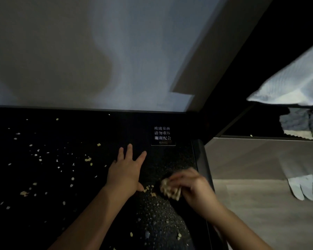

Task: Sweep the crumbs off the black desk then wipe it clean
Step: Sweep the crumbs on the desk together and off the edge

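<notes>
Your left hand [126, 170] lies flat on the desk [98, 127] at centre frame, fingers [129, 150] spread. Your right hand [193, 186], lower right, curls round a clump of crumbs [170, 189]; more scatter across the left.

One wide-angle camera, worn on the person's head, looks forward and steeply down from close above the black desk [79, 222], near enough that single crumbs [88, 159] show. The desk fills the lower left of the frame, the wall [61, 51] the top and the floor [260, 222] the lower right. The left hand [124, 170] and right hand [193, 186] sit just below centre.
</notes>
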A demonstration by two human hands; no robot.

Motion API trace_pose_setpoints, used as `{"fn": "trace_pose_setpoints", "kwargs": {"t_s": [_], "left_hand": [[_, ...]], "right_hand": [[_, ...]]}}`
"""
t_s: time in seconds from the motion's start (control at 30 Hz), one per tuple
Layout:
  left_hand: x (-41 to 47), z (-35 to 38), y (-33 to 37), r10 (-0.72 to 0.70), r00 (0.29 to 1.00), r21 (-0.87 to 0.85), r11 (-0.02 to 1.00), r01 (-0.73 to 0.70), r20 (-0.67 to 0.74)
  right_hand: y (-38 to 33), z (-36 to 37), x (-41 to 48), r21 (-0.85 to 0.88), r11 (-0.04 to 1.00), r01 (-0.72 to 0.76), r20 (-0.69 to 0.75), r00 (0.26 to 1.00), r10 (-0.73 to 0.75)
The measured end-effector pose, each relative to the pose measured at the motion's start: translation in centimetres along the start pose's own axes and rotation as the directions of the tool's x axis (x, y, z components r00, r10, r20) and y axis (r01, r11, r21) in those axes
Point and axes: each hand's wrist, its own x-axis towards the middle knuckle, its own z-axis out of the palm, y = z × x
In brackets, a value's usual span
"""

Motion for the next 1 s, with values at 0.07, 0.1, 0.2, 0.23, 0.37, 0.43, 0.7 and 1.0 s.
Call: {"fn": "trace_pose_setpoints", "kwargs": {"t_s": [0.07, 0.1, 0.2, 0.23, 0.37, 0.43, 0.7, 1.0], "left_hand": [[0.0, 0.1, 0.2, -0.008, 1.0, 0.001, 1.0, 0.008, -0.006], [0.1, 0.2, 0.3, -0.014, 1.0, 0.003, 1.0, 0.014, -0.008], [0.2, 0.7, 0.6, -0.026, 1.0, 0.012, 1.0, 0.026, -0.016], [0.2, 0.9, 0.6, -0.026, 0.999, 0.012, 1.0, 0.026, -0.021], [0.1, 1.1, 0.4, -0.004, 0.999, -0.001, 1.0, 0.004, -0.044], [0.0, 1.0, 0.4, -0.003, 0.999, -0.013, 1.0, 0.002, -0.045], [-1.4, 2.0, 1.1, 0.003, 0.999, 0.007, 1.0, -0.002, -0.054], [-1.2, 0.6, 1.3, 0.043, 0.981, -0.036, 0.998, -0.051, -0.191]], "right_hand": [[1.1, -2.0, 2.2, -0.026, 0.999, -0.033, -0.168, 0.985, 0.028], [1.9, -2.9, 3.6, -0.05, 0.997, -0.056, -0.242, 0.969, 0.042], [5.2, -4.1, 7.0, -0.124, 0.976, -0.18, -0.332, 0.934, 0.13], [6.1, -3.9, 7.5, -0.141, 0.964, -0.226, -0.323, 0.931, 0.171], [6.8, -2.6, 6.6, -0.156, 0.958, -0.242, -0.308, 0.933, 0.185], [5.9, -2.3, 4.5, -0.133, 0.965, -0.225, -0.301, 0.937, 0.177], [0.9, -0.7, -6.2, -0.071, 0.983, -0.172, -0.192, 0.969, 0.155], [1.6, -3.3, -0.8, 0.017, 0.981, -0.194, -0.378, 0.907, 0.186]]}}
